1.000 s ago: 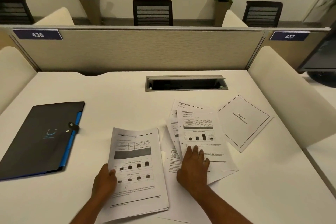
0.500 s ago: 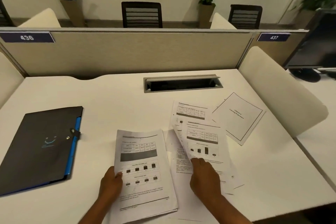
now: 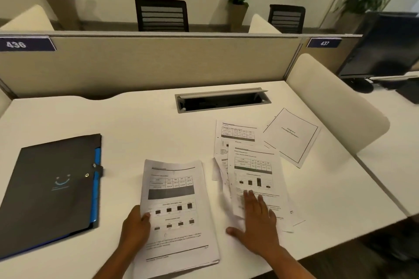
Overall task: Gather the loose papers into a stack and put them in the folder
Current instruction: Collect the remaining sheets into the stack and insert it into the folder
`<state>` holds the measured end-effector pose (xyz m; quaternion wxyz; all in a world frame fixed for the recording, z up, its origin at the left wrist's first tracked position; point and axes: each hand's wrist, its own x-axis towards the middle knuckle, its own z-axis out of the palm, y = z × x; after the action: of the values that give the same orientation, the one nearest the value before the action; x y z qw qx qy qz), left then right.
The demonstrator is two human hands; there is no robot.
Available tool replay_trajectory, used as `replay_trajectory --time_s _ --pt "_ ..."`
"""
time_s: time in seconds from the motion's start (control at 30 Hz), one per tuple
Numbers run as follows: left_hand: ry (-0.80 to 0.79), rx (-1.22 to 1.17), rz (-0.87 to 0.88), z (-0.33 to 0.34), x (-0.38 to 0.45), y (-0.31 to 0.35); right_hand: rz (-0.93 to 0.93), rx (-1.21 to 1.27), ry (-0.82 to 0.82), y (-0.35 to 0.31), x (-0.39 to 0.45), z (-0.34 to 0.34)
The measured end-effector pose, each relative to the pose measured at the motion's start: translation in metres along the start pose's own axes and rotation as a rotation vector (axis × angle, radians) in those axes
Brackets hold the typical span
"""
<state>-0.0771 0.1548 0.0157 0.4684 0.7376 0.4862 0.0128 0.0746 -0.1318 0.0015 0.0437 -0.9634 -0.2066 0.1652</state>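
Grip: we've got our left hand (image 3: 136, 230) pinching the left edge of a thin stack of papers (image 3: 176, 215), thumb on top of the sheet, fingers tucked under where we can't see them. Our right hand (image 3: 256, 224) lies flat with fingers straight and spread, pressing down on a loose sheet (image 3: 254, 172).
Stack: flat white printer paper, rectangular, top page printed with a table, a dark grey band and rows of small black squares. Its edges are a bit uneven at the bottom right corner.
Loose sheets: the one under our right hand has a table and a little bar chart. It overlaps another printed sheet (image 3: 235, 133) behind it, and more white pages poke out beneath, fanned out and kinda blurry on the left edge.
Title page (image 3: 292, 136): sits tilted at the far right, plain white with a thin black border and a short line of text in the middle.
Folder (image 3: 49, 190): closed, on the left of the desk, well apart from the papers. Matte black cover, blue strip along its right edge, small snap tab, faint blue smile mark.
Desk (image 3: 136, 124): smooth white top, with a grey metal cable slot (image 3: 222, 99) set into it.
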Motion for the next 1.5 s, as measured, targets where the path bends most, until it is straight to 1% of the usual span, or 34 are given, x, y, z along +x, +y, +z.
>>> replay_trajectory --time_s 0.07,0.1,0.2,0.27,0.37,0.43,0.5,0.57,0.63,0.7,0.73,0.77,0.8,0.83,0.9,0.93,0.97,1.03,1.07,1.17,1.27,1.33,1.4,1.43,1.5 --pt "-0.021 -0.017 -0.004 -0.003 0.001 -0.003 0.024 0.052 0.154 -0.001 0.005 -0.004" --pt "-0.029 -0.028 -0.010 -0.005 0.002 -0.004 0.039 0.069 0.205 -0.001 0.007 -0.006" --pt "-0.029 -0.052 -0.030 -0.009 0.000 -0.005 0.082 0.118 0.287 -0.006 0.008 -0.027" --pt "-0.030 -0.059 -0.036 -0.011 -0.001 -0.007 0.110 0.158 0.279 -0.017 0.007 -0.043" --pt "-0.049 -0.078 -0.045 -0.010 -0.006 -0.004 0.062 0.287 0.217 -0.048 -0.004 -0.065" --pt "-0.065 -0.108 -0.053 -0.006 -0.009 0.001 -0.049 0.328 0.171 -0.077 -0.018 -0.077" --pt "-0.094 -0.164 -0.071 -0.001 -0.010 0.003 -0.154 0.314 0.087 -0.108 -0.033 -0.083" --pt "-0.142 -0.256 -0.136 0.003 -0.007 0.002 -0.215 0.290 -0.034 -0.134 -0.041 -0.078" --pt "-0.176 -0.346 -0.207 0.006 0.001 -0.001 -0.259 0.269 -0.195 -0.149 -0.040 -0.065" --pt "-0.208 -0.417 -0.230 0.006 0.011 -0.006 -0.257 0.282 -0.337 -0.154 -0.034 -0.053" --pt "-0.234 -0.411 -0.219 0.003 0.010 -0.002 -0.239 0.329 -0.356 -0.152 -0.030 -0.048" --pt "-0.247 -0.384 -0.207 0.000 0.008 0.002 -0.207 0.403 -0.326 -0.149 -0.027 -0.046" --pt "-0.246 -0.349 -0.194 -0.002 0.005 0.006 -0.165 0.490 -0.241 -0.143 -0.021 -0.043" --pt "-0.236 -0.323 -0.173 -0.004 0.001 0.009 -0.112 0.549 -0.121 -0.134 -0.014 -0.039" --pt "-0.199 -0.261 -0.111 -0.002 -0.002 0.010 0.019 0.536 0.109 -0.114 0.002 -0.033" --pt "-0.180 -0.232 -0.083 -0.001 -0.005 0.011 0.106 0.506 0.171 -0.104 0.010 -0.030" --pt "-0.161 -0.213 -0.070 0.001 -0.008 0.012 0.199 0.478 0.186 -0.096 0.015 -0.029" --pt "-0.127 -0.201 -0.055 0.005 -0.010 0.014 0.312 0.445 0.141 -0.086 0.024 -0.025" --pt "-0.120 -0.202 -0.052 0.008 -0.009 0.016 0.316 0.450 0.114 -0.084 0.026 -0.021" --pt "-0.130 -0.207 -0.045 0.014 -0.008 0.019 0.204 0.515 0.043 -0.087 0.023 -0.013" --pt "-0.145 -0.233 -0.022 0.017 -0.006 0.020 0.046 0.477 -0.013 -0.089 0.022 -0.011" --pt "-0.166 -0.215 -0.001 0.017 -0.005 0.019 0.006 0.494 -0.034 -0.087 0.024 -0.012" --pt "-0.196 -0.210 0.045 0.016 -0.003 0.018 0.079 0.607 -0.030 -0.082 0.030 -0.015" --pt "-0.217 -0.248 0.065 0.014 -0.004 0.019 0.137 0.686 -0.032 -0.081 0.033 -0.020" --pt "-0.255 -0.374 0.102 0.009 -0.009 0.025 0.194 0.848 -0.055 -0.074 0.046 -0.032"
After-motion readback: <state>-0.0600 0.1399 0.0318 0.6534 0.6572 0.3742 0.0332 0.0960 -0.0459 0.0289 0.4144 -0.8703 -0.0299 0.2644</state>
